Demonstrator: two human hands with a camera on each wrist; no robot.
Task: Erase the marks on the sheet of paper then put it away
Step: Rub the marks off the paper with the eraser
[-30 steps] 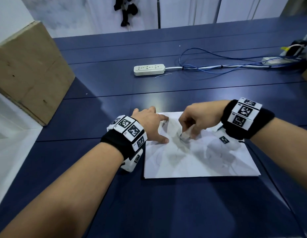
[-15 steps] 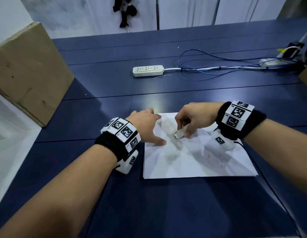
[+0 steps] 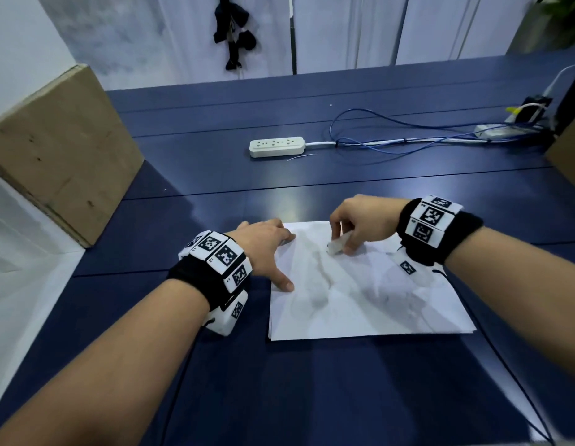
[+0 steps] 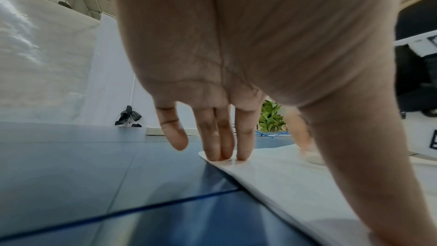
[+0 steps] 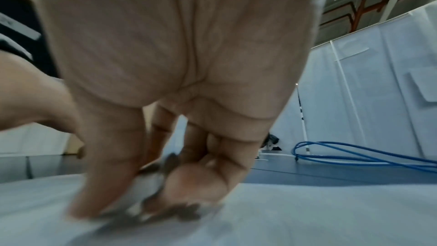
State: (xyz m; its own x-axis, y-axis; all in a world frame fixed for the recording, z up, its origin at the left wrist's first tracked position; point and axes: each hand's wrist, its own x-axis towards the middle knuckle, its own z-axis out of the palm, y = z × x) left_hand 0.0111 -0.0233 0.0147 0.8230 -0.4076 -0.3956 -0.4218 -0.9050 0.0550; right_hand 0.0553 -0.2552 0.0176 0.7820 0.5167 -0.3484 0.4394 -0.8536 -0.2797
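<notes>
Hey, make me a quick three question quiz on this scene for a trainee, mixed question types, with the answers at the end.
1. True or false: the left hand lies flat with straight fingers pressing the sheet of paper.
2. What does the right hand pinch against the sheet?
A. a pencil
B. a white eraser
C. a ruler
3. Fill in: on the blue table beyond the sheet lies a white ____ strip, its cord running beside blue cables.

Key: 1 true; 2 B; 3 power
</notes>
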